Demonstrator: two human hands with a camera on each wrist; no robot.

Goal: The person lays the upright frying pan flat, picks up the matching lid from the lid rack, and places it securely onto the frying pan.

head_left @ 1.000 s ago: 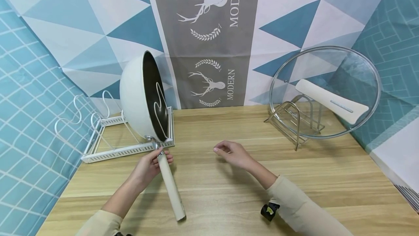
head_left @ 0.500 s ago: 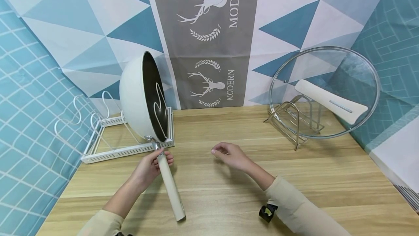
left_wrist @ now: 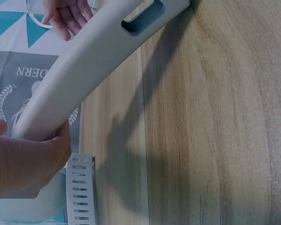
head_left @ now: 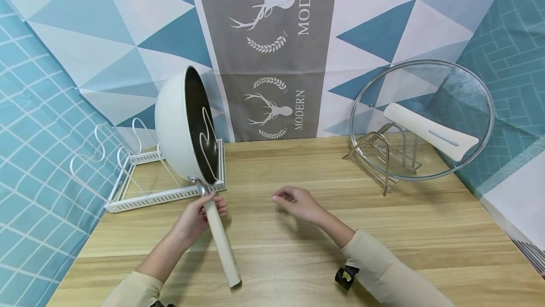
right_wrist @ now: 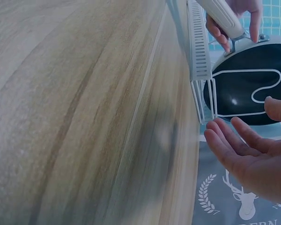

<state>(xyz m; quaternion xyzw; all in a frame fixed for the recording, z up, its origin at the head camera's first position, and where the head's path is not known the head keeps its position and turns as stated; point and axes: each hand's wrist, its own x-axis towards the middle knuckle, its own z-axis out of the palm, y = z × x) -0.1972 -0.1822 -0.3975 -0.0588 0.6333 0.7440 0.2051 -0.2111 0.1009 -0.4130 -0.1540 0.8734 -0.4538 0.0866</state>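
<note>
A white wok (head_left: pixel 170 127) with a dark inside stands on its side in a white wire rack (head_left: pixel 162 198) at the left. Its long cream handle (head_left: pixel 222 245) slants toward the front of the table. My left hand (head_left: pixel 191 219) holds that handle at its metal neck, thumb on top and fingers beneath; the left wrist view shows the handle (left_wrist: pixel 75 79) rising out of the grip. To the right, over the table, my right hand (head_left: pixel 300 203) holds nothing, its fingers loosely bent. In the right wrist view its fingertips point toward the rack's wire divider (right_wrist: pixel 246 71).
A round glass lid with a white grip (head_left: pixel 430 132) leans in a metal stand (head_left: pixel 386 162) at the back right. Patterned cloth (head_left: pixel 276 61) covers the wall behind. Wood-grain tabletop (head_left: pixel 276 269) runs between the two racks.
My right hand has drifted slightly left. The left hand, the wok and the lid have stayed in place.
</note>
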